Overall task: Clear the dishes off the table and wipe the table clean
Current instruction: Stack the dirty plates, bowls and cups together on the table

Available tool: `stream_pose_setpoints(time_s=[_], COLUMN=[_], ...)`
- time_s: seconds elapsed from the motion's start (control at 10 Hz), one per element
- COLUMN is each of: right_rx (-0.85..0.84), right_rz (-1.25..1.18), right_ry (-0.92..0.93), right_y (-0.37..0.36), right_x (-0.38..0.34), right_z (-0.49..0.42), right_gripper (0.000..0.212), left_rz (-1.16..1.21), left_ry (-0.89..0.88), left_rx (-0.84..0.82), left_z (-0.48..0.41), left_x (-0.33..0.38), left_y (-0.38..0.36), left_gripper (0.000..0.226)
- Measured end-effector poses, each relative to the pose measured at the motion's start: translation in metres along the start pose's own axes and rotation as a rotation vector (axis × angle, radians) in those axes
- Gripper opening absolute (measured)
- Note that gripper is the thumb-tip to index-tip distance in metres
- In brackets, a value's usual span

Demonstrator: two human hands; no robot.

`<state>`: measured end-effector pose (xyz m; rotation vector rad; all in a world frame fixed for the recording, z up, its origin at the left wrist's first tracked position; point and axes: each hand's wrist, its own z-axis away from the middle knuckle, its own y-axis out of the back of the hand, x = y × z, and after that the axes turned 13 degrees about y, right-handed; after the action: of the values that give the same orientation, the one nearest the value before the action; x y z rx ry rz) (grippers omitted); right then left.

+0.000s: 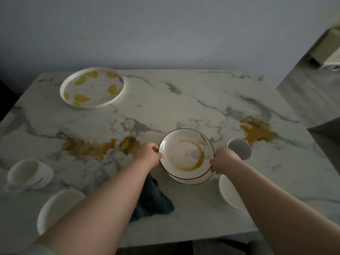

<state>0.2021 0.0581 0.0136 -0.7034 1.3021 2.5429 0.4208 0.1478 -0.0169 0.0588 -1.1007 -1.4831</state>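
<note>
A white dark-rimmed plate (pixel 185 153) smeared with a brown sauce ring lies on top of a second like plate (pixel 189 180). My left hand (pixel 150 153) grips the top plate's left rim and my right hand (pixel 223 160) grips its right rim. A dark grey cloth (pixel 156 199) lies on the marble table (pixel 184 100), partly under my left forearm. Brown spills stain the table at the left (pixel 88 148) and at the right (pixel 257 131).
A large lemon-patterned plate (pixel 92 87) sits at the far left. A white cup (pixel 240 148) stands right of the stack, a white mug (pixel 29 173) at the left edge. White bowls sit near left (pixel 57 207) and near right (pixel 228 190). A wall lies beyond the table.
</note>
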Motion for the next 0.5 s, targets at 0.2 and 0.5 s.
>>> stream_pose_setpoints(time_s=[0.2, 0.5], right_rx=[0.009, -0.015], right_rz=[0.042, 0.046], right_ry=[-0.018, -0.044], right_y=[-0.013, -0.020], right_x=[0.001, 0.005], right_z=[0.000, -0.005], right_gripper=[0.006, 0.022], left_rz=[-0.059, -0.368], left_ry=[0.028, -0.049], left_rx=[-0.004, 0.104], left_z=[-0.005, -0.009], left_x=[-0.009, -0.001], left_y=[-0.010, -0.013], left_gripper=[0.017, 0.011])
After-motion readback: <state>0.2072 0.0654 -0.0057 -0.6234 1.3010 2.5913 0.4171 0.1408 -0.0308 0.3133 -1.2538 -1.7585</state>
